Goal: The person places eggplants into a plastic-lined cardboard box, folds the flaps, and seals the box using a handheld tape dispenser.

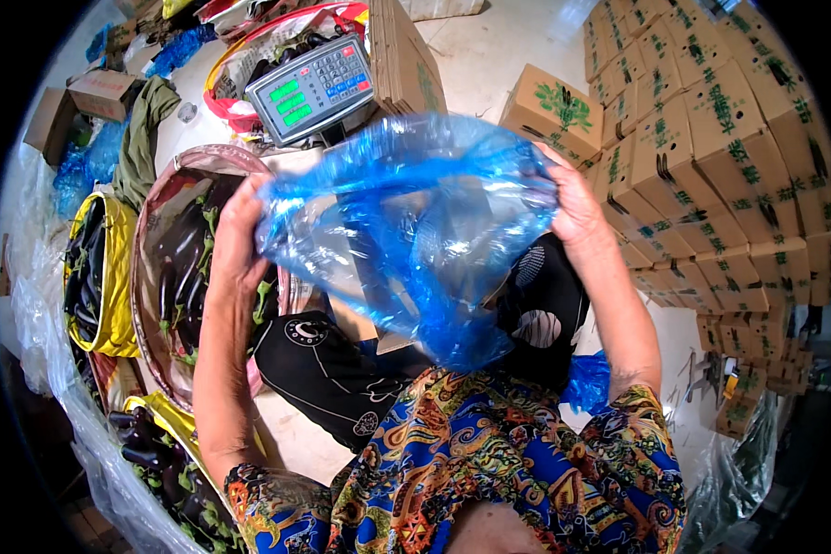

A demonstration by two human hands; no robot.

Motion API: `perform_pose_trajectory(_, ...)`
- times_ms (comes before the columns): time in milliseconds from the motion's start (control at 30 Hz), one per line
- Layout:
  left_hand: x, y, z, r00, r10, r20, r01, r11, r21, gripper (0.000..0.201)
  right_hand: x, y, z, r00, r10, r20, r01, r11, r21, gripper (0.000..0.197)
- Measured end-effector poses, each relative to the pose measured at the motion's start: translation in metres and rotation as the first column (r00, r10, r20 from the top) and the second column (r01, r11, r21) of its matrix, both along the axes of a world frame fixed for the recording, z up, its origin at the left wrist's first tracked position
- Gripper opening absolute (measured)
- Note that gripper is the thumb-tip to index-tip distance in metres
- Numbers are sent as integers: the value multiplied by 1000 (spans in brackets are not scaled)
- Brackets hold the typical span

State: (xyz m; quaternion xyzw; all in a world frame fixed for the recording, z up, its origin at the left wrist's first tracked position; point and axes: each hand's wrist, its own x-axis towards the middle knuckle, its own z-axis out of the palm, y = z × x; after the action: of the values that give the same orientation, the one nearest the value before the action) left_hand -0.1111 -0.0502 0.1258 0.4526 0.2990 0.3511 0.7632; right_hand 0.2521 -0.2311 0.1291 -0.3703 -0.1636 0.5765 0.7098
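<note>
A thin, see-through blue plastic bag (pixel 406 212) is stretched wide between my two hands, above my lap. My left hand (pixel 242 222) grips its left edge, fingers closed and partly hidden by the film. At the opposite edge my right hand (pixel 571 198) pinches the film. The bag's lower part hangs crumpled over my knees. Through it I can faintly see a cardboard box (pixel 355 319) standing between my legs. Long dark eggplants (pixel 183 263) lie in a large round basket (pixel 143 249) close to my left forearm.
A weighing scale display (pixel 312 90) stands ahead, beside flattened cardboard (pixel 402 60). Stacked cartons (pixel 702 175) fill the right side, with a single carton (pixel 554 109) nearer the middle. More eggplants sit in yellow-lined baskets (pixel 120 277) at left. Blue plastic (pixel 586 381) lies near my right elbow.
</note>
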Motion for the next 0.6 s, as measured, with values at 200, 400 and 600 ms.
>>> perform_pose_trajectory(200, -56, -6, -20, 795, -222, -565, 330, 939, 94, 18, 62, -13, 10, 507, 621, 599, -256, 771, -583, 17)
perform_pose_trajectory(400, -28, 47, -62, 913, 38, -407, 44, 980, 192, 17, 67, 38, -14, 846, 308, 435, -190, 937, -294, 24)
perform_pose_trajectory(600, 12, 106, -133, 879, 293, -376, -87, 874, 478, 19, 71, 108, -65, 861, 160, 483, 53, 916, -397, 25)
